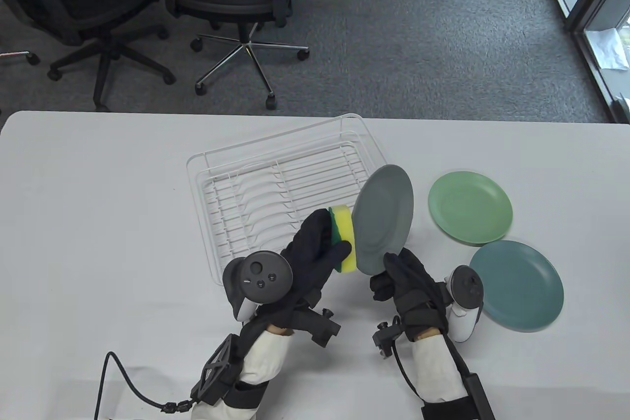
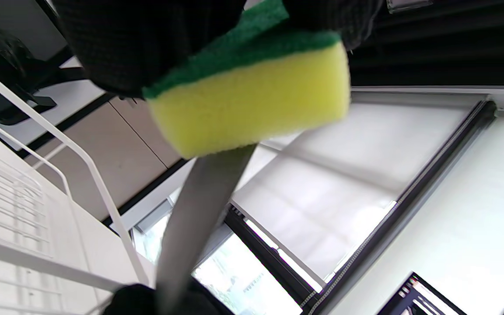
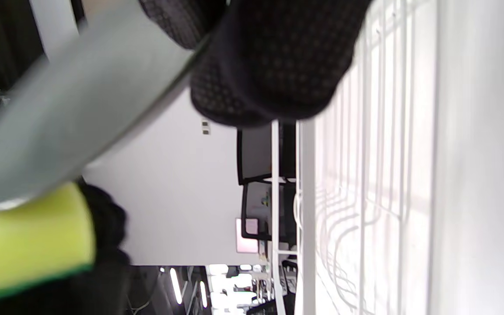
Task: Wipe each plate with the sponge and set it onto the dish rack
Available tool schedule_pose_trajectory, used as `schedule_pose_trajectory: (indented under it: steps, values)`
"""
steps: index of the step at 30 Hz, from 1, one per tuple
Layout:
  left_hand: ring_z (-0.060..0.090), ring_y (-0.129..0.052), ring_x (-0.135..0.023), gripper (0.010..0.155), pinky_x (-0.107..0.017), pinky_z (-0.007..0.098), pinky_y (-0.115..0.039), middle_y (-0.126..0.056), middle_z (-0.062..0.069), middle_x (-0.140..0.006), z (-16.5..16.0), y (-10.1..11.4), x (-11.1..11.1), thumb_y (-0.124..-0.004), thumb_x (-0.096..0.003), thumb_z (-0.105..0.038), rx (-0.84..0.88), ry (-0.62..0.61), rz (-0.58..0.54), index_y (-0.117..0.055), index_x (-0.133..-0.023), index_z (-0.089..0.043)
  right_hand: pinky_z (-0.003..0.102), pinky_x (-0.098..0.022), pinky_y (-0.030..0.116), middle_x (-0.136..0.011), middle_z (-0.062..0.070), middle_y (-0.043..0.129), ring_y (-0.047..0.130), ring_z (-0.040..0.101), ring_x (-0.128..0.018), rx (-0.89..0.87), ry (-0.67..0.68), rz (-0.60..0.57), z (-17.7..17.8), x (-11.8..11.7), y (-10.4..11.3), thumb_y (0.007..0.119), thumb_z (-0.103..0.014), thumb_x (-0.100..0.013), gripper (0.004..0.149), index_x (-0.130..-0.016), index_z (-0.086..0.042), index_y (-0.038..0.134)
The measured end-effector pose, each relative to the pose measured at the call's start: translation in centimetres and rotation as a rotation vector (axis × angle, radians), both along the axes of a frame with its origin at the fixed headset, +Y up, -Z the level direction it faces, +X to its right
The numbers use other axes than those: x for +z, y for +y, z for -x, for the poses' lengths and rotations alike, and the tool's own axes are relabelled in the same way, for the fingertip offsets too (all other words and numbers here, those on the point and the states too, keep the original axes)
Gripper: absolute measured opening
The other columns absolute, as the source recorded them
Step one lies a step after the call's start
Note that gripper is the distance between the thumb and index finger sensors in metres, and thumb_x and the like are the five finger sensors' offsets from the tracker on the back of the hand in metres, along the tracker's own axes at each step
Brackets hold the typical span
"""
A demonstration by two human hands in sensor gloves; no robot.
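Note:
My right hand (image 1: 393,274) grips a grey plate (image 1: 384,218) by its lower rim and holds it tilted on edge above the table. My left hand (image 1: 322,245) holds a yellow-and-green sponge (image 1: 343,238) with its yellow face pressed against the plate's left side. The left wrist view shows the sponge (image 2: 252,94) close up, with the grey plate (image 2: 199,214) seen edge-on below it. In the right wrist view the plate (image 3: 81,100) slants under my fingers (image 3: 269,65) and the sponge (image 3: 29,240) meets it at the lower left. The white wire dish rack (image 1: 280,188) stands just left of the plate and holds nothing.
A light green plate (image 1: 470,207) and a teal plate (image 1: 517,285) lie flat on the white table (image 1: 98,218), to the right of my right hand. Office chairs (image 1: 236,1) stand on the carpet beyond the table's far edge.

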State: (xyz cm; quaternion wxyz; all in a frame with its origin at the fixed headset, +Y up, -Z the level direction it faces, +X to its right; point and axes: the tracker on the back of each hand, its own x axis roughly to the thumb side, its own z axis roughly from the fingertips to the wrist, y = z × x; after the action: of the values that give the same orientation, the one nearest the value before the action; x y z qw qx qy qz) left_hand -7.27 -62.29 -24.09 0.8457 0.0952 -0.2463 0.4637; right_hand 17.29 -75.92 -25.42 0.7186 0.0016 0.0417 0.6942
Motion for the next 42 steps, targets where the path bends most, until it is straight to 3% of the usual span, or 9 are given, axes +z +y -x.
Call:
schedule_pose_trajectory:
  steps: [7, 15, 28, 33, 42]
  values:
    - [0.038, -0.095, -0.076, 0.075, -0.050, 0.041, -0.089, -0.079, 0.031, -0.098, -1.2, -0.9, -0.3, -0.070, -0.0553, -0.043, -0.039, -0.016, 0.022, -0.054, -0.108, 0.008, 0.015, -0.032, 0.087, -0.073, 0.017, 0.080, 0.091, 0.012, -0.047, -0.223, 0.064, 0.051, 1.8, -2.0, 0.2, 0.058, -0.024, -0.066, 0.055, -0.101, 0.017, 0.044]
    - [0.038, -0.096, -0.076, 0.074, -0.050, 0.041, -0.089, -0.080, 0.031, -0.097, -1.0, -2.2, -1.4, -0.070, -0.0555, -0.042, -0.034, -0.020, 0.099, -0.055, -0.108, 0.008, 0.016, -0.032, 0.086, -0.071, 0.016, 0.081, 0.090, 0.011, -0.046, -0.320, 0.152, 0.026, 3.1, -3.4, 1.4, 0.057, -0.022, -0.067, 0.053, -0.104, 0.013, 0.047]
    - [0.036, -0.100, -0.065, 0.072, -0.042, 0.038, -0.090, -0.088, 0.031, -0.088, -0.1, -2.8, -1.8, -0.073, -0.0550, -0.043, -0.073, 0.087, 0.141, -0.062, -0.105, 0.008, 0.018, -0.025, 0.086, -0.062, 0.017, 0.087, 0.091, 0.011, -0.038, -0.189, 0.243, -0.055, 4.3, -3.4, 1.7, 0.059, -0.020, -0.063, 0.049, -0.101, 0.011, 0.061]
    - [0.038, -0.098, -0.067, 0.072, -0.043, 0.040, -0.090, -0.086, 0.032, -0.090, 0.9, -3.1, -2.5, -0.074, -0.0554, -0.041, -0.086, 0.135, 0.138, -0.061, -0.106, 0.009, 0.018, -0.024, 0.086, -0.061, 0.018, 0.087, 0.091, 0.012, -0.037, -0.094, 0.348, -0.071, 4.7, -3.3, 1.6, 0.060, -0.019, -0.063, 0.049, -0.100, 0.012, 0.062]
    - [0.039, -0.096, -0.073, 0.071, -0.049, 0.043, -0.088, -0.083, 0.030, -0.095, 3.3, -3.6, -3.6, -0.074, -0.0545, -0.042, 0.142, 0.106, 0.165, -0.060, -0.109, 0.002, 0.020, -0.023, 0.085, -0.059, 0.018, 0.087, 0.090, 0.013, -0.035, -0.026, 0.450, -0.088, 5.3, -3.2, 1.2, 0.061, -0.018, -0.062, 0.048, -0.099, 0.013, 0.064]
